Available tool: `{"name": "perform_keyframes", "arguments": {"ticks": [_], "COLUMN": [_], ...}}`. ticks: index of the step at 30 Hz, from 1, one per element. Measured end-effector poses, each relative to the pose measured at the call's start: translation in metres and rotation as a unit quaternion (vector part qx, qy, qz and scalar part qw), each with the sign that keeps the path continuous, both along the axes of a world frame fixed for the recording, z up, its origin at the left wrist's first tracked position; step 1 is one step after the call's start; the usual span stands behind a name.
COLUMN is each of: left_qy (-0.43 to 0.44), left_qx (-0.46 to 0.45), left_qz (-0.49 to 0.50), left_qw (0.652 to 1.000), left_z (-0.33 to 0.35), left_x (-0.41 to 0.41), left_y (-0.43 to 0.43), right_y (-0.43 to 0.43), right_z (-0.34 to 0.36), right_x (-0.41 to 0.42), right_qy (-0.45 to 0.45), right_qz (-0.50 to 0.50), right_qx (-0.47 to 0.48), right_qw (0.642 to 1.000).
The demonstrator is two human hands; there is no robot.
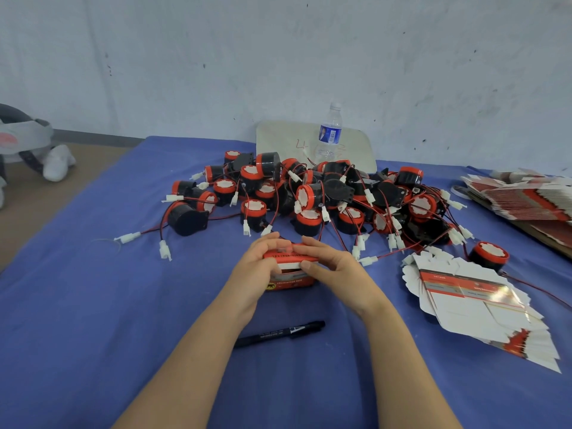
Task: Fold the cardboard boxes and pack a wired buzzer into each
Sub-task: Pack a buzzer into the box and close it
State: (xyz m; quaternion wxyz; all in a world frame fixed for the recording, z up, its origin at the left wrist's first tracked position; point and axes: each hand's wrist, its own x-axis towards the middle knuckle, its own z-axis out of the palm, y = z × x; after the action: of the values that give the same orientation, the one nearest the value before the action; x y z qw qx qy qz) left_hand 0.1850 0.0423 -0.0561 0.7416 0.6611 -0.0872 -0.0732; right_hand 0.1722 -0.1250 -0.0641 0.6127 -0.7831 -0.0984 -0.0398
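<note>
Blue cloth point(93, 305) covers the work surface; a pale, marked wall stands behind it.

1. Box point(289, 275): red and white, at centre, resting on the cloth and held between both hands. Its contents cannot be seen.
2. Left hand point(258, 266): fingers curled over the box's top and left end, gripping it.
3. Right hand point(335, 264): fingers laid across the top edge, thumb pressed on the white front flap, clamping the box.
4. Buzzers point(309, 193): black-and-red units with red wires and white plugs, heaped just beyond the box.
5. Flat boxes point(470, 301): fanned stack to the right; one buzzer point(489, 255) sits at its far edge.
6. Marker point(280, 333): black, lying between the forearms.
7. Bottle point(330, 134): upright behind the heap.
</note>
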Motion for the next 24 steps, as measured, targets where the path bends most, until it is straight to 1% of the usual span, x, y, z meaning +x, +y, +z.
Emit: {"name": "perform_keyframes", "arguments": {"ticks": [4,8,11,13,15,19,22,24], "left_qy": [0.020,0.003,-0.001,-0.016,-0.034,-0.078,-0.090,-0.089], "left_qx": [0.001,0.016,0.026,0.057,0.085,0.136,0.151,0.159], "left_qz": [-0.062,-0.096,-0.095,-0.080,-0.083,-0.122,-0.121,-0.112], "left_qw": [0.998,0.995,0.995,0.995,0.992,0.980,0.977,0.977], "left_z": [0.002,0.002,0.000,-0.001,-0.001,0.001,0.001,0.001], "left_x": [0.006,0.006,0.005,0.006,0.006,0.007,0.008,0.008], "left_y": [0.015,0.021,0.020,0.020,0.022,0.028,0.029,0.027], "right_y": [-0.005,-0.009,-0.008,-0.007,-0.005,0.005,0.007,0.007], "right_z": [0.001,0.003,0.004,0.004,0.005,0.007,0.007,0.005], "right_x": [-0.001,-0.004,-0.005,-0.006,-0.006,-0.003,-0.001,-0.001], "right_qy": [0.032,0.044,0.049,0.053,0.054,0.050,0.052,0.078], "right_qz": [0.025,0.038,0.037,0.034,0.022,-0.033,-0.058,-0.068], "right_qx": [0.000,-0.012,-0.008,-0.001,0.009,0.020,0.024,0.049], "right_qw": [0.999,0.998,0.998,0.998,0.998,0.998,0.997,0.993]}}
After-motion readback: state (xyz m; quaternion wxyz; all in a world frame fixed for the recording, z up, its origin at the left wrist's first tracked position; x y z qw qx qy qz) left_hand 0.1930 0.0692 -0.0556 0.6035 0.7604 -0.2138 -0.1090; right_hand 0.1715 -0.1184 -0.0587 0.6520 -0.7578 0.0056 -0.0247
